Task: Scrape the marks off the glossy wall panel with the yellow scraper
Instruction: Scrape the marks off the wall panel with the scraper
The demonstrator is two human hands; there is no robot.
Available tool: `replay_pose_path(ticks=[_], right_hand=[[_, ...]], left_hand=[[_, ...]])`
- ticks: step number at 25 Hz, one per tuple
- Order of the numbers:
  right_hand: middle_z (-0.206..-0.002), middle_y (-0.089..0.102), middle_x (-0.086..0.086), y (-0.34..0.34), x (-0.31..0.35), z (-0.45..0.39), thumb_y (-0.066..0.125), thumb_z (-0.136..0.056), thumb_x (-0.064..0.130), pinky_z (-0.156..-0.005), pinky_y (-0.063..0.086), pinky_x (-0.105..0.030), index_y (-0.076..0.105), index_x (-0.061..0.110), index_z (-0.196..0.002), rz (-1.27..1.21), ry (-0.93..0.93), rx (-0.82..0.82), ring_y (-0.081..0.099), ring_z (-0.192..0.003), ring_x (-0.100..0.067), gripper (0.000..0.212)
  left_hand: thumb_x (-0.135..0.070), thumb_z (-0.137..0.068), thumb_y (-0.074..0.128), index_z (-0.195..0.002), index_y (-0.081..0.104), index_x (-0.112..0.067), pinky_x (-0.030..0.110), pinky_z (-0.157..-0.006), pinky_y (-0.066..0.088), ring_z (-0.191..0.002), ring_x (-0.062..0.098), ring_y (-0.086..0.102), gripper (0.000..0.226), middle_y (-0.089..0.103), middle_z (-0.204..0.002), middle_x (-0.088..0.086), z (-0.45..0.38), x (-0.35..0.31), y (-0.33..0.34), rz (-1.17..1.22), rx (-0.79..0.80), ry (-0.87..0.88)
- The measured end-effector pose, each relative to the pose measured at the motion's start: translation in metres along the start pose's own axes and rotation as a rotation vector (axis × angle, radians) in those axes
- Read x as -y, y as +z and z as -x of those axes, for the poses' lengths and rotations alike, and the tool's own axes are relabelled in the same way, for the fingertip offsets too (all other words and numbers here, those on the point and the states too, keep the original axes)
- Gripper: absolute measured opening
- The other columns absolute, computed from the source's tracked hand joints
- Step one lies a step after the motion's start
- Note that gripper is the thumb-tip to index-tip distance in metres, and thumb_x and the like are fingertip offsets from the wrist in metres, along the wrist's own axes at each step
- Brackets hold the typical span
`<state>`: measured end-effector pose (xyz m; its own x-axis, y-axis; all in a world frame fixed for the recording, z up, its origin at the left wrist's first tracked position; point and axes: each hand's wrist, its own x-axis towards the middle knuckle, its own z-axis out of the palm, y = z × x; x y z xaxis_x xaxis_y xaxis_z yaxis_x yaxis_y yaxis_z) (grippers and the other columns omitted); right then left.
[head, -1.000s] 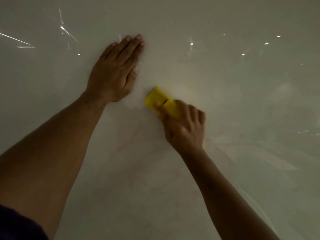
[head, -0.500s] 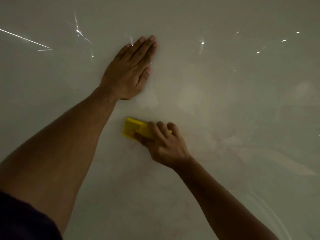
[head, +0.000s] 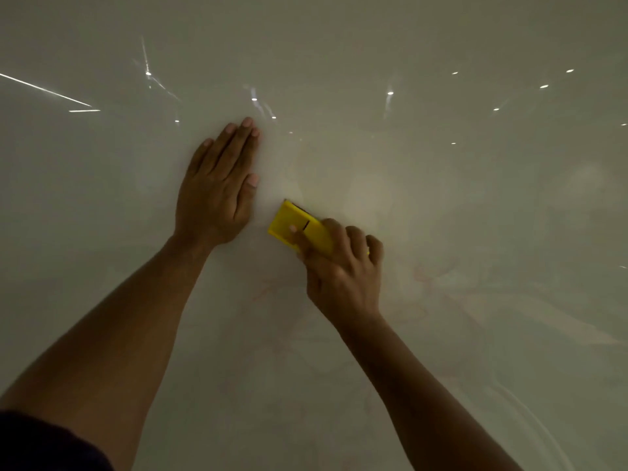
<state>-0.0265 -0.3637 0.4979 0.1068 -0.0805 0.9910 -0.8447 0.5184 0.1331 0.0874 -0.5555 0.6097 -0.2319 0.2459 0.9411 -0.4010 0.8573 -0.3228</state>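
My right hand (head: 343, 270) grips the scraper (head: 299, 229), now higher and further right (beside my thumb); my left hand (head: 217, 188) stays flat on the wall panel (head: 441, 198).

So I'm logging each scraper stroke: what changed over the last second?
The right hand, gripping the yellow scraper throughout, swept it down-left below the left hand, then back up-right to about where it started. The left hand stayed flat on the glossy wall panel. Faint reddish marks remain.
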Motion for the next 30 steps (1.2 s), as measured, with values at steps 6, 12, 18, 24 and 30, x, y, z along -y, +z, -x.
replay_pose_path(ticks=[6,12,18,24,30], right_hand=[[-0.126,0.07,-0.015,0.003,0.002,0.014,0.068,-0.1,0.022,-0.086,0.043,-0.046,0.07,0.034,-0.134,-0.001,-0.315,0.026,0.063,-0.099,-0.037,0.036],[-0.115,0.073,-0.02,0.007,0.02,0.039,0.062,-0.106,0.021,-0.076,0.05,-0.044,0.071,0.026,-0.134,-0.087,-0.575,0.01,0.065,-0.094,-0.036,0.03],[-0.12,0.069,-0.019,0.014,0.022,0.041,0.07,-0.097,0.023,-0.078,0.042,-0.043,0.068,0.032,-0.137,-0.086,-0.082,-0.047,0.062,-0.095,-0.038,0.041],[-0.121,0.072,-0.02,0.007,0.01,0.048,0.069,-0.098,0.021,-0.08,0.05,-0.044,0.077,0.03,-0.123,-0.063,-0.194,-0.008,0.068,-0.097,-0.038,0.028],[-0.116,0.072,-0.019,0.01,0.019,0.049,0.072,-0.098,0.022,-0.08,0.048,-0.044,0.071,0.028,-0.135,-0.135,-0.606,0.077,0.066,-0.096,-0.038,0.037]], left_hand=[[-0.028,-0.112,0.031,-0.166,0.029,-0.011,0.044,-0.13,0.021,-0.161,0.023,0.025,0.057,0.026,-0.174,0.007,0.003,0.0,0.003,0.008,-0.024,-0.022],[-0.028,-0.112,0.032,-0.167,0.027,-0.011,0.044,-0.131,0.019,-0.161,0.022,0.023,0.058,0.024,-0.174,0.006,0.003,-0.003,0.001,0.015,0.009,-0.046],[-0.027,-0.112,0.033,-0.167,0.027,-0.012,0.043,-0.131,0.018,-0.162,0.022,0.022,0.058,0.023,-0.175,0.005,0.004,-0.006,-0.001,-0.002,0.027,-0.084],[-0.027,-0.111,0.033,-0.168,0.024,-0.013,0.044,-0.132,0.017,-0.162,0.02,0.019,0.059,0.021,-0.175,0.003,0.007,-0.014,-0.004,0.016,0.059,-0.145],[-0.027,-0.111,0.035,-0.168,0.023,-0.013,0.043,-0.132,0.016,-0.163,0.02,0.018,0.06,0.021,-0.176,0.004,0.013,-0.017,-0.002,0.019,0.048,-0.177]])
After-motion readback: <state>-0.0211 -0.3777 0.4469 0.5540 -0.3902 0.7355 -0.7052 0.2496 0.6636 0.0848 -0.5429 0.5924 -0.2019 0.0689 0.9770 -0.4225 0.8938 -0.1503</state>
